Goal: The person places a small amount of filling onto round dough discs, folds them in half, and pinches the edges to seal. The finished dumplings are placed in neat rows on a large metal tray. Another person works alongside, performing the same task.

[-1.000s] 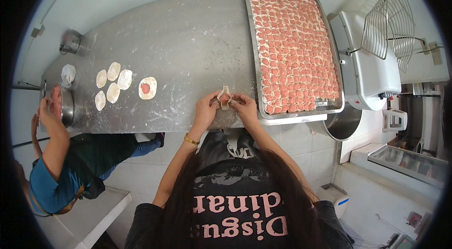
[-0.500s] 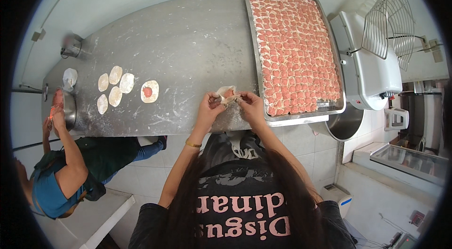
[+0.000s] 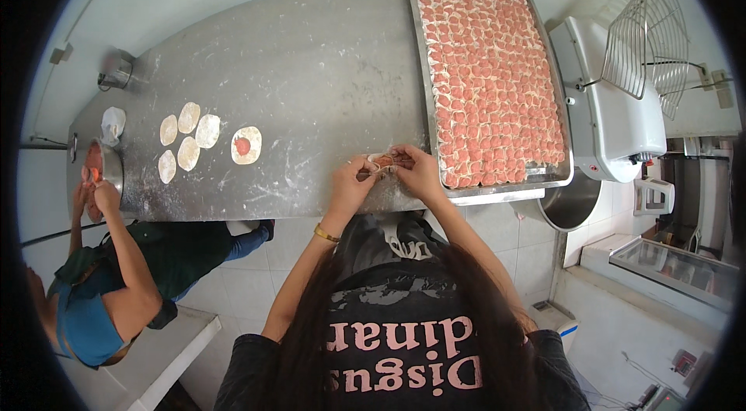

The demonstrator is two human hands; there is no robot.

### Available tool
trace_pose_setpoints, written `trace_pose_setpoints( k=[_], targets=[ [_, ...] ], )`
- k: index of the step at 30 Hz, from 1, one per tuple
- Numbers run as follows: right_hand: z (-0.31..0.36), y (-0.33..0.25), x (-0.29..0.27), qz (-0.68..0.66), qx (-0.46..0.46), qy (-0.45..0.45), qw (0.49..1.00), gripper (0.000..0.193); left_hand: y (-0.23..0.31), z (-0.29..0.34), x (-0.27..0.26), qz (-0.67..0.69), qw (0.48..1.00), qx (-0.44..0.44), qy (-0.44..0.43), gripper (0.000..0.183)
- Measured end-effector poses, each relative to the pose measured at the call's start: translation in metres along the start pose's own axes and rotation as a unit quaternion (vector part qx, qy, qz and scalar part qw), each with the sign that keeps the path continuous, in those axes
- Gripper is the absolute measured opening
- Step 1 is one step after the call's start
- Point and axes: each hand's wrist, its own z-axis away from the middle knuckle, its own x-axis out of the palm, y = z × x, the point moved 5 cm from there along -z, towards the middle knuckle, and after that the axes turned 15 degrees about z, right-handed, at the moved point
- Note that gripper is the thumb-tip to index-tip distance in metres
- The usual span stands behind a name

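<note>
At the near edge of the steel table (image 3: 311, 61), seen from the head camera, the left hand (image 3: 351, 182) and the right hand (image 3: 420, 172) come close together over one small wrapper (image 3: 384, 163), just left of the big tray. Each pinches one side of it between thumb and bent fingers.

Most of the work looks done: the metal tray (image 3: 548, 172) is packed with rows of dumplings (image 3: 493, 85), and only a small gap at its near right corner lies bare. Left over on the table are one round wrapper with a dab of pink filling (image 3: 246, 145) and, farther left, five plain wrappers (image 3: 189, 117) with none. The piece in the fingers seems only partly formed.

It is pale and thin, its edge gathered up around reddish filling; the fingertips hide much of it, so I cannot tell whether it is closed. Those on the tray show pink tops ringed by pale dough. At the far left, a co-worker's hands (image 3: 107, 195) are at a metal bowl (image 3: 114, 172) of pink filling.
</note>
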Motion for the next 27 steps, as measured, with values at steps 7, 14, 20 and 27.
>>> trace_pose_setpoints(
  k=[7,14,20,27],
  targets=[
    [-0.002,-0.015,-0.005,0.201,-0.115,0.019,0.973,0.027,0.003,0.0,0.009,-0.03,0.998,-0.047,0.028,0.029],
    [0.01,-0.018,-0.004,0.291,-0.055,-0.006,0.955,0.014,0.007,-0.001,0.01,-0.088,0.994,-0.002,-0.071,0.039],
    [-0.002,-0.019,-0.001,0.238,-0.089,-0.014,0.967,0.019,0.009,-0.012,0.013,-0.144,0.984,-0.03,-0.105,0.03],
    [0.007,-0.023,-0.006,0.214,-0.073,-0.005,0.974,0.023,0.009,-0.009,0.008,-0.147,0.979,-0.01,-0.14,0.029]
  ],
)
